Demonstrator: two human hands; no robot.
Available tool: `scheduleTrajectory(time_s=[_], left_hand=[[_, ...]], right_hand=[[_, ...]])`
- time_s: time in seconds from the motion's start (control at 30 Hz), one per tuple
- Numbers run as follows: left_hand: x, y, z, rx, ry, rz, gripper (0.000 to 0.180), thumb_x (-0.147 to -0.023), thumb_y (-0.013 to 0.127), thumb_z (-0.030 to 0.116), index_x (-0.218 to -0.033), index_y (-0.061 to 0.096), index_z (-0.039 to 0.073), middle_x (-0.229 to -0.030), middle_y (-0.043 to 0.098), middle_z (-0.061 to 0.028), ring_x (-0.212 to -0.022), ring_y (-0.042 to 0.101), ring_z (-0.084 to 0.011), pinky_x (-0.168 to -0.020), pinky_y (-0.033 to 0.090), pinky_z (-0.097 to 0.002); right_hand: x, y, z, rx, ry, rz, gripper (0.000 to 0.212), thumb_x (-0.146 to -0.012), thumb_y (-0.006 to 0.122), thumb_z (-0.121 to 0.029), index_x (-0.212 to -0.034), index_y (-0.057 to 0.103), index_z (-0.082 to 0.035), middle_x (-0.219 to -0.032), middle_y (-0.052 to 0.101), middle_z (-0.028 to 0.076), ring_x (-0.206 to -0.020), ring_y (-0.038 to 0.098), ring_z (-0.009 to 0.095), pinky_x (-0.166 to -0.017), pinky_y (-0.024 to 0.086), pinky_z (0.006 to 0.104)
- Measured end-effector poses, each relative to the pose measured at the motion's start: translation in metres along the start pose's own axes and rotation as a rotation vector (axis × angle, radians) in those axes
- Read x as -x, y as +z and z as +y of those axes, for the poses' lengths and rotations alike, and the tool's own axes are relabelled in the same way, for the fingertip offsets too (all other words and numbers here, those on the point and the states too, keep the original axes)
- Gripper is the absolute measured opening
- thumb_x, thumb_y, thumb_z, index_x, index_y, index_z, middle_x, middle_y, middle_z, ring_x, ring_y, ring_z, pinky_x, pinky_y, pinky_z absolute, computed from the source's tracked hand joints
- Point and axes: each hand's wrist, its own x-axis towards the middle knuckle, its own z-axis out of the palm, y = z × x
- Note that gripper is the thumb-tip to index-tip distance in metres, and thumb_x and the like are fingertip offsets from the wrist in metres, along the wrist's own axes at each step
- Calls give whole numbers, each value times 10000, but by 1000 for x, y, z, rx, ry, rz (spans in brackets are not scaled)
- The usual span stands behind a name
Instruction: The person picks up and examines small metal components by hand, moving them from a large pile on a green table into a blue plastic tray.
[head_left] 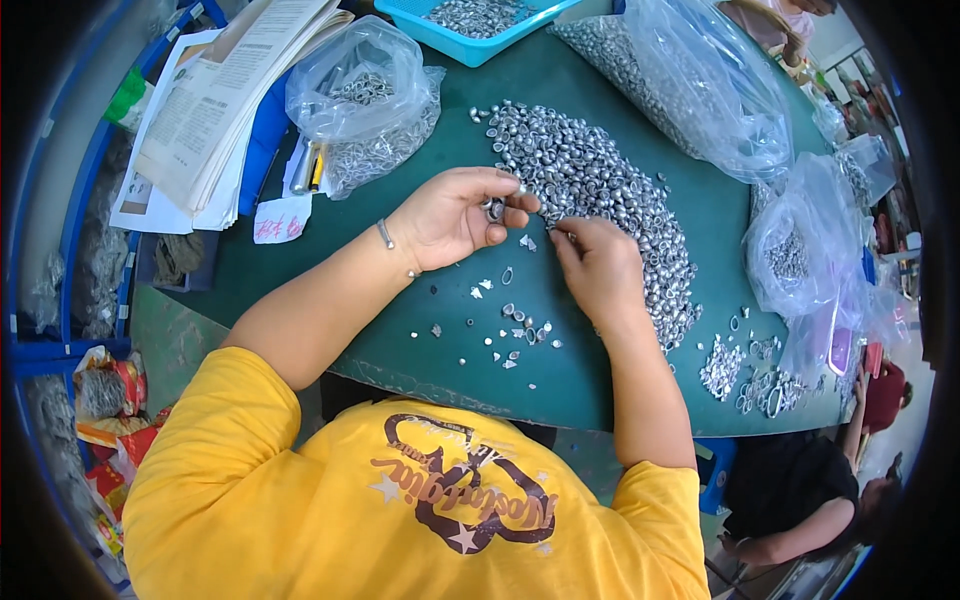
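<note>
A large heap of small silver domed metal pieces (590,170) spreads over the green table. At its near left edge my left hand (455,215) is turned palm up, its fingers curled around a few of these silver pieces, one showing near the fingertips. Close beside it, my right hand (605,265) reaches palm down to the edge of the heap, thumb and fingers pinched together. Whatever lies between those fingertips is hidden. Between my hands and my body lie scattered silver bits (525,325), some round, some ring-shaped, some flat.
Clear plastic bags of metal parts stand at the back left (365,100), back right (690,90) and right (790,250). A blue basket (455,40) holds more parts. Papers (220,110) are stacked at left. Small piles (722,368) lie near right. Other people (800,500) are at right.
</note>
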Motion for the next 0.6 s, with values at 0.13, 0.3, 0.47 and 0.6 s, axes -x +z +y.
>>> scheduleTrajectory(time_s=[0.13,0.3,0.47,0.6], left_hand=[[0,-2,-6,45,19,-66,88,-875,528,65,-943,557,16,-934,593,-97,-775,581,-128,-613,485,-198],[3,2,-7,53,34,-118,135,-859,544,33,-993,558,20,-934,593,-87,-789,586,-126,-663,497,-204],[6,1,-6,28,44,-80,186,-833,560,6,-1019,550,18,-933,593,-85,-793,594,-135,-689,500,-215],[11,9,3,49,100,4,146,-808,543,-24,-947,549,21,-917,593,-78,-784,596,-144,-667,498,-225]], right_hand=[[3,0,-8,99,76,-36,78,-767,613,-133,-777,640,-60,-713,602,100,-632,593,299,-567,484,378],[1,-16,1,-735,538,-91,104,-794,649,-71,-857,648,11,-720,617,-10,-644,520,31,-567,421,170],[2,-9,0,-360,268,-60,80,-765,646,-54,-826,645,-2,-702,624,85,-602,581,148,-560,458,246],[-1,-2,-5,-115,34,-17,51,-735,652,-75,-773,645,-43,-663,574,98,-595,577,271,-536,469,338]])
